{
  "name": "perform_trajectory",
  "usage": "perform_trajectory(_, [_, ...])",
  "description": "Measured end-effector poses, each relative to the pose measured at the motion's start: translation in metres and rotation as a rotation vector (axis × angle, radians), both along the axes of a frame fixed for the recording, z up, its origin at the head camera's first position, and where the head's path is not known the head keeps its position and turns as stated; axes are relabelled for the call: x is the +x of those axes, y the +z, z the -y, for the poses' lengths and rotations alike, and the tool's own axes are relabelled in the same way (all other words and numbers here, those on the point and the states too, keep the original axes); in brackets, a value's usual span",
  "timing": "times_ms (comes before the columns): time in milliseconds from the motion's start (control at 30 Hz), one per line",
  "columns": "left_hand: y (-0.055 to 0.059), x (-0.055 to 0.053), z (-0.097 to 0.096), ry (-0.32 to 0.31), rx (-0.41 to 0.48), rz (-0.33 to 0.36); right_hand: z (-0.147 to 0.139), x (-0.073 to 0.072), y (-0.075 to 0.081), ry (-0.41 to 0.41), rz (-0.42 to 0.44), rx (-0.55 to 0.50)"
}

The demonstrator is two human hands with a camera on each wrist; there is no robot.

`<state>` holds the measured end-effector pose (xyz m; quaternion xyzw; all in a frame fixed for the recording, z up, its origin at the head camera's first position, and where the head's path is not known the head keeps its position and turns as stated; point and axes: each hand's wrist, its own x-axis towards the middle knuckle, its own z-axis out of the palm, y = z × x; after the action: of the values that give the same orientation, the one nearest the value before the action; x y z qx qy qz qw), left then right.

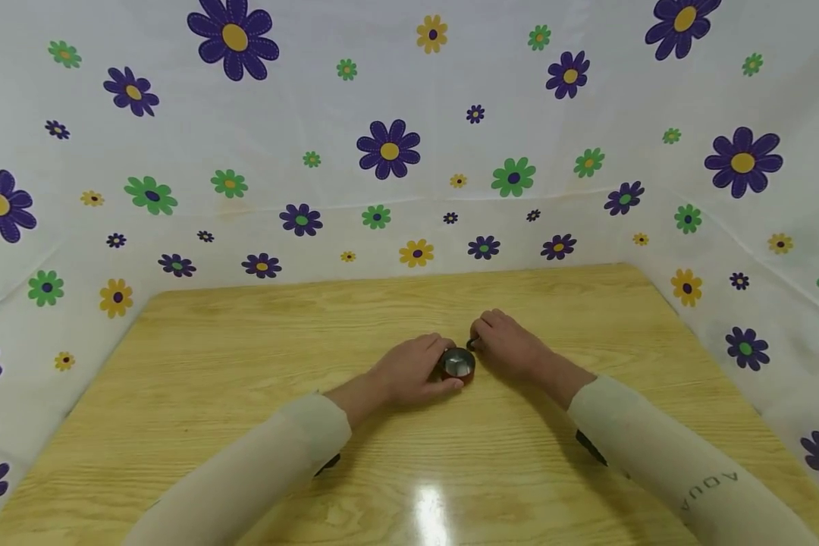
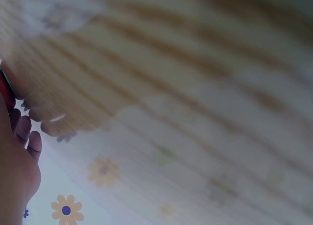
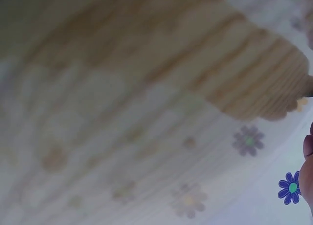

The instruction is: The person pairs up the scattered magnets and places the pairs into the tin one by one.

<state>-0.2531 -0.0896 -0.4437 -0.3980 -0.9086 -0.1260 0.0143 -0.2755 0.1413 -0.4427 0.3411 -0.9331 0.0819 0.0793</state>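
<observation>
A small round cup [image 1: 459, 365] with a dark rim, a shiny metallic inside and a reddish outer wall stands on the wooden table. Around its left side my left hand [image 1: 415, 370] curls, thumb at the front and fingers behind. To the right, my right hand [image 1: 508, 343] pinches a small dark curved piece [image 1: 472, 344] close to the cup's rim; whether it joins the cup as a handle is hard to tell. In the left wrist view, part of the red wall [image 2: 7, 92] shows beside my left fingers. Only an edge of my right hand [image 3: 307, 178] appears in the right wrist view.
The wood-grain table [image 1: 259, 334] reaches back to a white cloth [image 1: 423, 91] printed with purple, green and yellow flowers, which hangs on the back, left and right sides. A bright light reflection [image 1: 430, 516] lies on the tabletop near the front.
</observation>
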Motion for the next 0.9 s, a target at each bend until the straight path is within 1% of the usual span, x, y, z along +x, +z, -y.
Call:
perform_trajectory(167, [0.002,0.000,0.000,0.001,-0.003,0.003,0.000,0.002,0.003,0.036,-0.015,-0.029])
perform_trajectory(333, [0.000,-0.001,0.000,0.009,-0.011,0.000,0.000,0.004,0.005,0.051,-0.071,-0.054])
perform_trajectory(433, [0.000,0.000,-0.001,0.013,-0.014,0.001,0.000,0.006,0.007,0.062,-0.127,-0.078])
perform_trajectory(533, [0.000,0.000,0.000,0.020,-0.016,-0.013,-0.001,0.009,0.010,0.083,-0.214,-0.121])
perform_trajectory(667, [0.003,0.001,0.000,0.037,-0.018,-0.032,0.000,0.010,0.012,0.175,-0.373,-0.182])
perform_trajectory(767, [0.004,0.002,0.000,0.042,-0.010,-0.021,0.003,0.011,0.012,0.267,-0.469,-0.213])
perform_trajectory(833, [0.004,0.003,0.000,0.043,-0.002,-0.010,0.006,0.013,0.013,0.322,-0.500,-0.212])
perform_trajectory(900, [0.004,0.003,0.000,0.045,-0.002,-0.003,0.009,0.014,0.014,0.370,-0.505,-0.196])
